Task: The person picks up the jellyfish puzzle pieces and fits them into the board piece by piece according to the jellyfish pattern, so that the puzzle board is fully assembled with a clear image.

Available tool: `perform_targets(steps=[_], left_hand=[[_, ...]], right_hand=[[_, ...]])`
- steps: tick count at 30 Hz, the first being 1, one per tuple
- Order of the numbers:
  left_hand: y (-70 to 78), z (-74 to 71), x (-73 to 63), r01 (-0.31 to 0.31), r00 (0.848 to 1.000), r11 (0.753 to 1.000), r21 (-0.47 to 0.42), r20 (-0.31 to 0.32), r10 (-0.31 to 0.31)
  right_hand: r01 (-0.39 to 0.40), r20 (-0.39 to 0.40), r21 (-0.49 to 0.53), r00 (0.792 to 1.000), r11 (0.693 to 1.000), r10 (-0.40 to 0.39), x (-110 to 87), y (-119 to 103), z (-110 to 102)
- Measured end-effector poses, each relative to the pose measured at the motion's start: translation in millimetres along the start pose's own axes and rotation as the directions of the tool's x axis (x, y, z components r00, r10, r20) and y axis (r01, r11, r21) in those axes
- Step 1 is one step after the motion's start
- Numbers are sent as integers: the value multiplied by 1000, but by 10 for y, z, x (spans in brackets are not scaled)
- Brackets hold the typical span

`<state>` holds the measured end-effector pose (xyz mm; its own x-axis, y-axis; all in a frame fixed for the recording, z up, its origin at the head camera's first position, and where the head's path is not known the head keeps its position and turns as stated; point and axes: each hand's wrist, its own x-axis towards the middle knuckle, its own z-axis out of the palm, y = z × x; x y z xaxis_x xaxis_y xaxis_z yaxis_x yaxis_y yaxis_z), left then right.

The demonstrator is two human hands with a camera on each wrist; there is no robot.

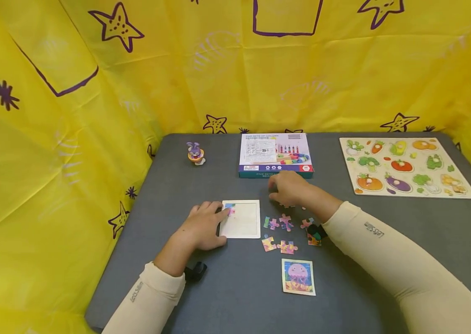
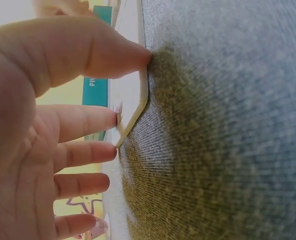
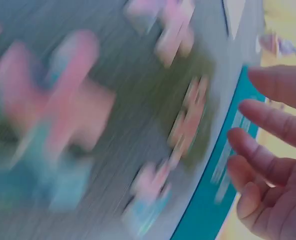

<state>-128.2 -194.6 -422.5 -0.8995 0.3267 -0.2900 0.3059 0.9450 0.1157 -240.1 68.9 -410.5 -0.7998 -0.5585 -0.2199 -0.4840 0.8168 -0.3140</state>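
Jigsaw tray (image 1: 244, 223) touched by left hand (image 1: 203, 226), with fingers spread wide; jigsaw pieces (image 1: 286, 222) near right hand (image 1: 290, 188), with fingers loosely bent, slightly parted.

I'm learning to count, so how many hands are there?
2: the left hand touches the white puzzle tray; the right hand is near the box and loose puzzle pieces.

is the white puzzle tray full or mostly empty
Mostly empty: in the head view, the puzzle tray shows colour only in its upper-left corner, by the left hand; loose pieces lie nearby.
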Motion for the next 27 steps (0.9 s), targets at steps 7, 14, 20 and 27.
perform_targets(steps=[7, 14, 20, 27], left_hand=[[-4, -13, -16, -2, 1000, 1000, 6, -1, 2], [6, 7, 15, -53, 999, 998, 14, -12, 53], [7, 2, 5, -47, 999, 999, 12, -11, 47], [19, 0, 18, -40, 999, 999, 22, -4, 40]], right_hand=[[-9, 18, 0, 1000, 1000, 9, -181, 340, 72], [-16, -43, 114, 999, 993, 21, -249, 383, 82], [17, -58, 228, 998, 974, -4, -124, 171, -8], [79, 23, 331, 995, 940, -92, 158, -265, 77]])
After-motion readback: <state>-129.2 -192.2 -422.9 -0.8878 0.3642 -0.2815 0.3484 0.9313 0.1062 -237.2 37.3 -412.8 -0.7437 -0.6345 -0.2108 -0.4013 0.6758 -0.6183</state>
